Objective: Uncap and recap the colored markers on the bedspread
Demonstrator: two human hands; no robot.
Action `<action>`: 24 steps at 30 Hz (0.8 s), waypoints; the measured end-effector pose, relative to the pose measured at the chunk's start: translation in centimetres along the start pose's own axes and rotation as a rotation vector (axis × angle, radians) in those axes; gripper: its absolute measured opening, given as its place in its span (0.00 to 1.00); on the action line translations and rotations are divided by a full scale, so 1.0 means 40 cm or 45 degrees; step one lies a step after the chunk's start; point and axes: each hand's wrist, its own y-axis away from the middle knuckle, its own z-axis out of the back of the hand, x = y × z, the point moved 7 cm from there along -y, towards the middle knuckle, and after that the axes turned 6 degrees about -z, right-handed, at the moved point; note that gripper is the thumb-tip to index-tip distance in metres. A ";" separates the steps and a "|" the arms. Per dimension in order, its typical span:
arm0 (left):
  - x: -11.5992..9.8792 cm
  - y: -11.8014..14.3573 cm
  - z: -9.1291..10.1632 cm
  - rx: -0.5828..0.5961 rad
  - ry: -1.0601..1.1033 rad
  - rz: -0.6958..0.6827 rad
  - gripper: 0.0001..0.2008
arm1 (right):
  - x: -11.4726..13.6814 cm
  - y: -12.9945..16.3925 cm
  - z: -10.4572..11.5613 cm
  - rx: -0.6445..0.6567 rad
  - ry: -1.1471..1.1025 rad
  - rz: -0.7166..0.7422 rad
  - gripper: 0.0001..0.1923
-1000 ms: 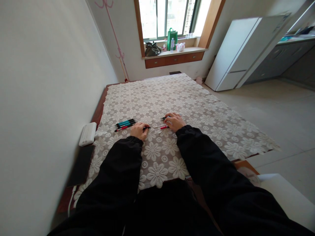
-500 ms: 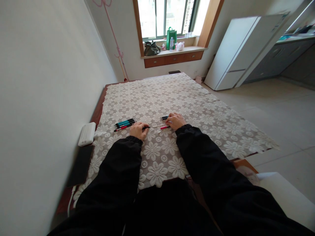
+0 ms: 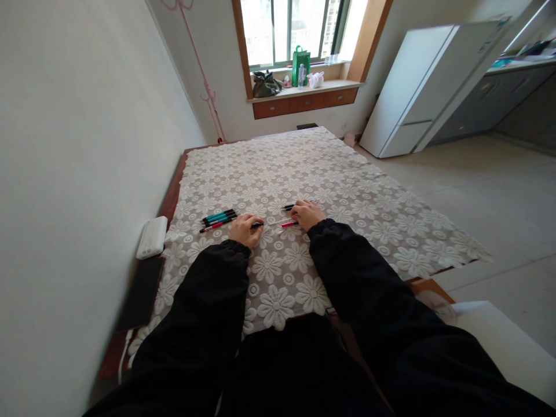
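My left hand is closed around a dark pen barrel, whose end shows past the thumb. From there a thin pale pen refill runs across to my right hand, whose fingers are pinched at its far end. Just below that refill lies a red pen piece, close to the right fingertips. Black pen parts stick out beyond the same hand, partly hidden by it. Left of my left hand, several teal-and-black pens lie side by side, with a red-and-black pen nearest me.
A floral lace cloth covers the table. Along its left edge are a white power bank and a dark flat device with a white cable. Beyond the table stand a window sill with bags and a white fridge.
The view has shifted very slightly. Both hands stay in nearly the same place, with the pale refill still between them.
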 end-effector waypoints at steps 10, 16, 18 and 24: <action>0.003 0.000 0.005 -0.053 0.032 -0.005 0.10 | 0.020 0.004 0.027 -0.069 -0.063 -0.001 0.07; 0.003 -0.001 0.005 -0.042 0.031 0.006 0.11 | 0.025 0.003 0.021 -0.081 -0.080 0.045 0.07; 0.001 0.000 0.005 -0.049 0.033 -0.011 0.11 | 0.026 0.003 0.020 -0.090 -0.082 0.059 0.06; -0.009 0.000 0.009 -0.071 0.048 -0.077 0.09 | 0.047 0.004 0.009 -0.076 -0.118 0.160 0.05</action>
